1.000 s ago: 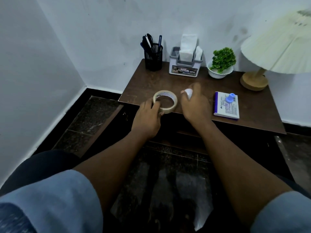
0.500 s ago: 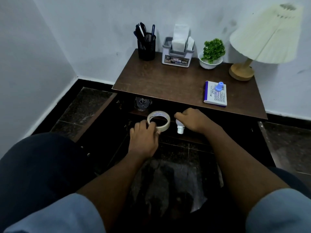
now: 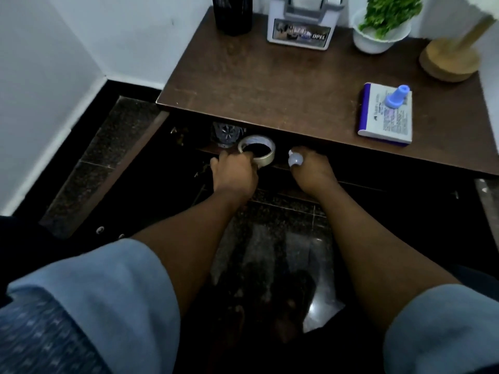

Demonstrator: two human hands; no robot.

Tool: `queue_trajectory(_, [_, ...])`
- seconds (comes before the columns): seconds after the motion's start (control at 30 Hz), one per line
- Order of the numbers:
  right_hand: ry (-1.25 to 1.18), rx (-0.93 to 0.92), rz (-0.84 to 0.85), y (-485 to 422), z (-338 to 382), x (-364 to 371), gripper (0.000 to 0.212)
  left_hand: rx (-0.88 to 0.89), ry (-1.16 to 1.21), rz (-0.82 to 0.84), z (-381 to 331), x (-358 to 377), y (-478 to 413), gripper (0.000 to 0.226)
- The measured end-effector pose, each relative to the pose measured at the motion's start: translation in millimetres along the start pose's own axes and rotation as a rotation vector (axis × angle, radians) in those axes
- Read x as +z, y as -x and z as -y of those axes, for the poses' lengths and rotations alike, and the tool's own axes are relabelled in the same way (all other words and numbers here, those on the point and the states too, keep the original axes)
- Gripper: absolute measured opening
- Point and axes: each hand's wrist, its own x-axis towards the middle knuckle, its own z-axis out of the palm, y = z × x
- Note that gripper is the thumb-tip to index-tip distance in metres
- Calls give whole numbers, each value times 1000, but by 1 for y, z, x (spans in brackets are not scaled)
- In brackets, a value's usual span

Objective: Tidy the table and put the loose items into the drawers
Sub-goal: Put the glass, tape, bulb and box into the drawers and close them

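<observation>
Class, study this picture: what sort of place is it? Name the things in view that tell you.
Probably a corner of a home room or study: a small wooden table stands against white walls and carries a lamp and a potted plant.

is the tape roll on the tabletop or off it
Off it: the left hand grips the tape roll below the front edge of the table. Whether it rests on anything, cannot tell.

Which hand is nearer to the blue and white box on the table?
Right. The right hand, gripping a small white thing, is below-left of the box; the left hand, holding the tape roll, is farther left.
</observation>
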Motion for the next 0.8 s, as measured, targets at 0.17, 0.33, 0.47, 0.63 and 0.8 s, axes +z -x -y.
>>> queue_trajectory(0.17, [-103,26,-99,-11,-1,20,36,-23,3,11,-3,14,-22,28])
queue_trajectory(0.33, [-170,51,-135,-20,-8,31,43,-72,52,13,-11,29,-32,29])
queue_trajectory(0.47, [-177,135,-192,-27,-13,39,47,-111,77,4,-20,34,-38,27])
queue_trajectory(0.63, [-145,234,-212,-33,-12,41,43,-115,38,20,-22,38,-44,25])
queue_trajectory(0.8, [-161,225,-205,-34,-12,39,45,-108,43,17,-22,41,-39,23])
